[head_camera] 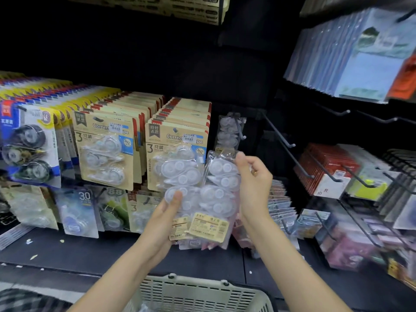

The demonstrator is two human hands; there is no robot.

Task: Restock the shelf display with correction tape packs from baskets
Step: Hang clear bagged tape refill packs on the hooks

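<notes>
Clear plastic correction tape packs [211,199] form a small stack held up in front of the shelf display, between both hands. The left hand [164,221] grips the stack from below and the left, its thumb pressed on the front pack and its fingers hidden behind. The right hand [252,181] pinches the top right edge of the stack, fingers curled round it. Yellowish labels show at the foot of the packs.

Just behind the stack, kraft-card correction tape packs [177,154] hang in two full rows on the display, with blue and yellow carded packs [29,145] to their left. A few clear packs [229,131] hang on a peg [239,129] just above the right hand. Bare black hooks [281,136] stick out further right, beside red packs [324,163].

A pale plastic basket [202,293] sits at the bottom, below the forearms, its rim near the dark shelf [90,251].
</notes>
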